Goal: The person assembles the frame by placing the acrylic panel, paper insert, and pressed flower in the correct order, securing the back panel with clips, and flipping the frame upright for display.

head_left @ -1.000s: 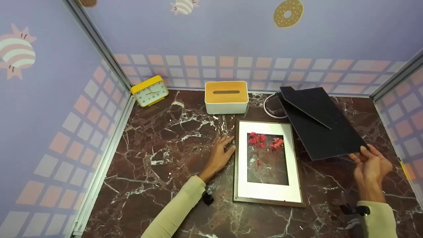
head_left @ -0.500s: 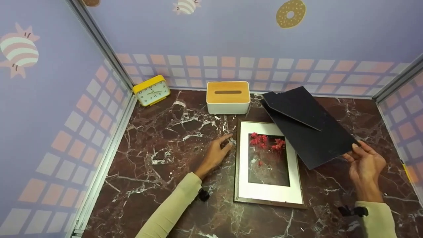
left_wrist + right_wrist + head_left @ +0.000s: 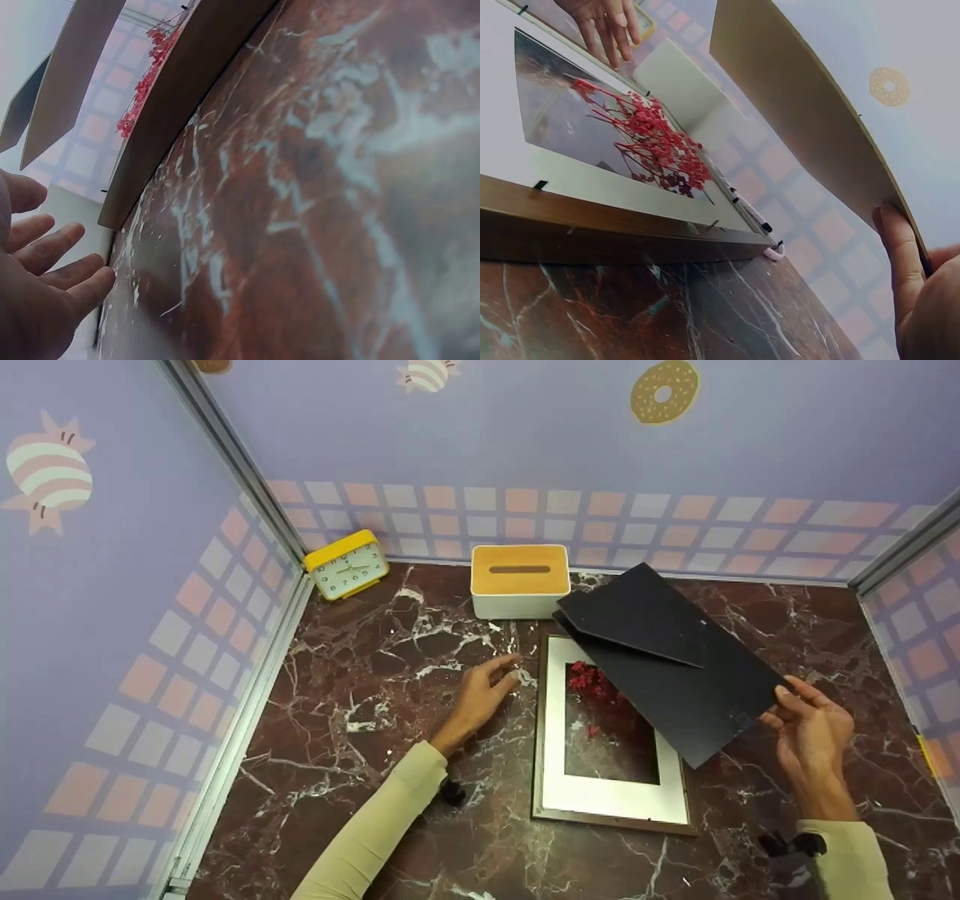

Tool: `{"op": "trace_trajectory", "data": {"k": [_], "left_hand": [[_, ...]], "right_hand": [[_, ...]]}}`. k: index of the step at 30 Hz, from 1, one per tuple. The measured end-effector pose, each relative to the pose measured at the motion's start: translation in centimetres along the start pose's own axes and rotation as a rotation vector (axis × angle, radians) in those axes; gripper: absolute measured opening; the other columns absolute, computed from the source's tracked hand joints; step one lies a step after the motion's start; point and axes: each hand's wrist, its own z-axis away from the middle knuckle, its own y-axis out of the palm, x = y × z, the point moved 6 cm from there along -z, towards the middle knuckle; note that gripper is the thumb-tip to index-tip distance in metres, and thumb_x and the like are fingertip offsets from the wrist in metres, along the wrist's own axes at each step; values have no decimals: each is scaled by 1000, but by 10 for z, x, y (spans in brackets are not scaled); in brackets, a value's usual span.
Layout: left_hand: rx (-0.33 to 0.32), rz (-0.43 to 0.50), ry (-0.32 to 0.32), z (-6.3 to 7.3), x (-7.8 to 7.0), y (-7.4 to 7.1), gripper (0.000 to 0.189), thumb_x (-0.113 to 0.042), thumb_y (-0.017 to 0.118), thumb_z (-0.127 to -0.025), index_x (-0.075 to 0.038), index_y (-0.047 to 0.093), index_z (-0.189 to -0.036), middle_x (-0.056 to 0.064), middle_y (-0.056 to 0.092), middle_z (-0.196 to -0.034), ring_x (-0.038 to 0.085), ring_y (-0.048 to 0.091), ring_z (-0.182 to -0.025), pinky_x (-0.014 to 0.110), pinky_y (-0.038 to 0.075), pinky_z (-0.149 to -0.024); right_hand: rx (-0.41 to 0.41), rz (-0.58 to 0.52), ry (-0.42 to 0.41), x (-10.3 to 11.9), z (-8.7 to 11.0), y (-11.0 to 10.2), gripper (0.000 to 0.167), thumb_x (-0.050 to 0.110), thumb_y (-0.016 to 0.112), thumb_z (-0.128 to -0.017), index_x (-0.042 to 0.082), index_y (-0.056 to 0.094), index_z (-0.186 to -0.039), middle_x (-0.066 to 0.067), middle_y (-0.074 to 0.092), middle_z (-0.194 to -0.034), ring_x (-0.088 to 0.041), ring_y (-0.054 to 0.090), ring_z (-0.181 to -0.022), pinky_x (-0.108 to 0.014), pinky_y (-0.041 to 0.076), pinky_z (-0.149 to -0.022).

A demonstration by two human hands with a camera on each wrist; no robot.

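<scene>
My right hand [image 3: 814,735] pinches the near right corner of a black picture-frame backing board [image 3: 705,709], thumb on top. A stand flap [image 3: 637,622] juts from its upper face; the underside [image 3: 802,105] looks plain brown in the right wrist view. The board is tilted above the picture frame [image 3: 538,735], covering its upper right part in the head view. That frame lies flat, with a white mat [image 3: 611,801] and red dried flower sprigs [image 3: 656,135] in its window. My left hand [image 3: 480,697], fingers loosely extended, is just left of the frame and holds nothing.
A tissue box [image 3: 520,581] with a wooden lid stands by the back wall. A yellow alarm clock [image 3: 349,570] sits in the back left corner. Small dark tabs [image 3: 540,184] stick up along the frame's inner edge. A pinkish loop [image 3: 775,253] lies past the frame.
My right hand has brought the backing board leftward and nearer, from beside the frame to over its upper right. My left hand has drawn back a little from the frame's left edge.
</scene>
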Motion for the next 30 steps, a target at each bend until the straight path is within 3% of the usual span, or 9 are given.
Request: {"op": "trace_trajectory", "data": {"k": [7, 12, 17, 20, 23, 26, 30], "left_hand": [[-8, 51, -4, -1, 1, -7, 32, 4, 70, -103, 10, 72, -135, 24, 75, -135, 41, 72, -124, 44, 60, -108], [21, 115, -13, -4, 1, -11, 34, 5, 67, -105, 16, 67, -137, 29, 73, -135, 47, 71, -124, 31, 62, -100], [36, 227, -71, -6, 0, -14, 34, 4, 66, -107, 17, 65, -139, 31, 72, -135, 53, 70, -124, 48, 64, -100], [34, 290, -116, -7, -1, -17, 35, 5, 65, -107, 17, 64, -140, 31, 72, -133, 45, 76, -114, 58, 63, -97], [35, 314, -131, -10, -2, -20, 36, 6, 64, -107, 19, 61, -141, 33, 72, -132, 26, 78, -103, 62, 63, -95], [40, 318, -136, -12, -2, -23, 37, 5, 63, -108, 19, 60, -142, 33, 72, -133, 11, 75, -96, 58, 65, -91], [52, 360, -173, -15, -1, -27, 40, 1, 63, -109, 18, 58, -145, 30, 73, -133, 12, 76, -96, 44, 69, -83]], "right_hand": [[57, 43, 24, -10, 5, 7, 17, -25, 62, -97, -16, 75, -103, -20, 68, -74, -27, 65, -46, -35, 57, -40], [77, 103, 27, -14, 7, 10, 17, -25, 63, -97, -15, 76, -104, -18, 68, -73, -23, 63, -47, -33, 56, -40], [106, 177, 32, -19, 10, 12, 18, -23, 64, -98, -13, 77, -106, -14, 68, -72, -20, 63, -48, -30, 56, -41], [131, 219, 46, -22, 13, 14, 19, -21, 65, -99, -11, 78, -108, -11, 66, -75, -19, 64, -50, -29, 56, -43], [154, 252, 58, -25, 14, 15, 20, -20, 65, -100, -10, 79, -110, -10, 66, -76, -18, 66, -51, -28, 57, -44], [173, 265, 59, -29, 16, 17, 20, -21, 65, -99, -10, 79, -110, -12, 71, -76, -20, 71, -54, -28, 58, -44], [199, 273, 56, -33, 17, 19, 19, -21, 65, -99, -12, 78, -110, -18, 76, -80, -23, 77, -60, -29, 60, -45]]}}
